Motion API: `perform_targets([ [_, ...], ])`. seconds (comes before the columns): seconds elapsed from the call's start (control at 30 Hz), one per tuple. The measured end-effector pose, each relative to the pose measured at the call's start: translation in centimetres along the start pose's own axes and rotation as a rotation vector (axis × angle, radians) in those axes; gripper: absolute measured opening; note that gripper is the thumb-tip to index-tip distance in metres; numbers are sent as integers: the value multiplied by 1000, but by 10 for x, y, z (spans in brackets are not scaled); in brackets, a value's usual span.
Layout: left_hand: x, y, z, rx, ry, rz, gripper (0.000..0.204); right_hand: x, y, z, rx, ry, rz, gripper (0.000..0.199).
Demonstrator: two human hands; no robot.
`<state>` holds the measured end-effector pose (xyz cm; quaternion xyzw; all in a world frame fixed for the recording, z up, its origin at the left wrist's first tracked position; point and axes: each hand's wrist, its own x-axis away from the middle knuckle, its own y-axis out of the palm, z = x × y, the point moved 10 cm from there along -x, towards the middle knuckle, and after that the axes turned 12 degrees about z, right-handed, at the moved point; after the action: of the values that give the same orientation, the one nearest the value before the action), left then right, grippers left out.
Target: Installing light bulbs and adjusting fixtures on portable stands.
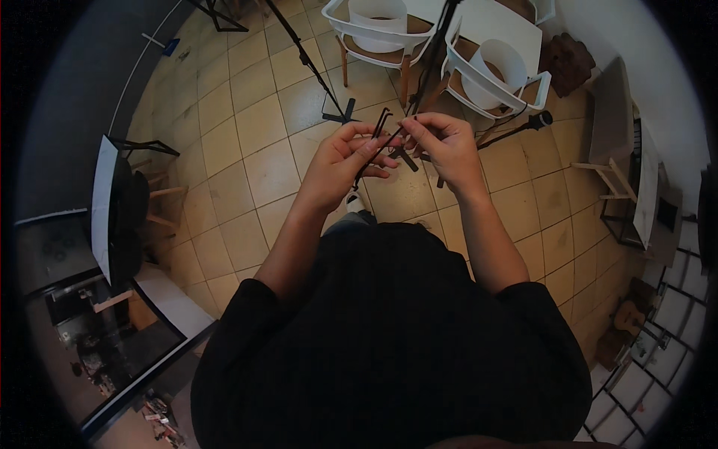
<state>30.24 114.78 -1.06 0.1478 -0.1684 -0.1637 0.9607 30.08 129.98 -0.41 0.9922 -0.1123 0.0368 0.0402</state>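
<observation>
My left hand (344, 161) is closed round a thin black bent piece (384, 120). Two slim hooked ends of it stick up above the thumb, and a dark end shows below the palm; its exact kind is unclear. Close beside it, my right hand (445, 142) has its thumb and fingers pinched together. A thin dark line runs between the two hands toward those right fingertips, but what they grip is too small to make out. Both hands are held up in front of my body, above the tiled floor (262, 157).
Black stands (299, 52) rise just beyond my hands, with a microphone (538, 120) on a boom at the right. White chairs (374, 41) surround a white table (508, 30) farther off. At the left is another table (105, 202); a guitar (628, 318) is at the lower right.
</observation>
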Motion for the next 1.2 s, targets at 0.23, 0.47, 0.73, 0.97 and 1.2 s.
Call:
perform_targets([
  [0.23,-18,-104,30,71,94,171,19,-40,41,-5,-219,-16,142,19],
  [0.47,-20,-174,22,-114,83,241,18,-61,74,16,-247,32,244,15],
  [0.73,-59,-145,29,-104,65,219,18,-69,77,12,-170,-17,46,7],
  [0.97,-85,-80,38,-196,171,236,19,-84,22,12,-257,60,-3,6],
  [1.2,-94,-17,12,-276,107,210,19,-97,-57,8,-305,62,25,6],
])
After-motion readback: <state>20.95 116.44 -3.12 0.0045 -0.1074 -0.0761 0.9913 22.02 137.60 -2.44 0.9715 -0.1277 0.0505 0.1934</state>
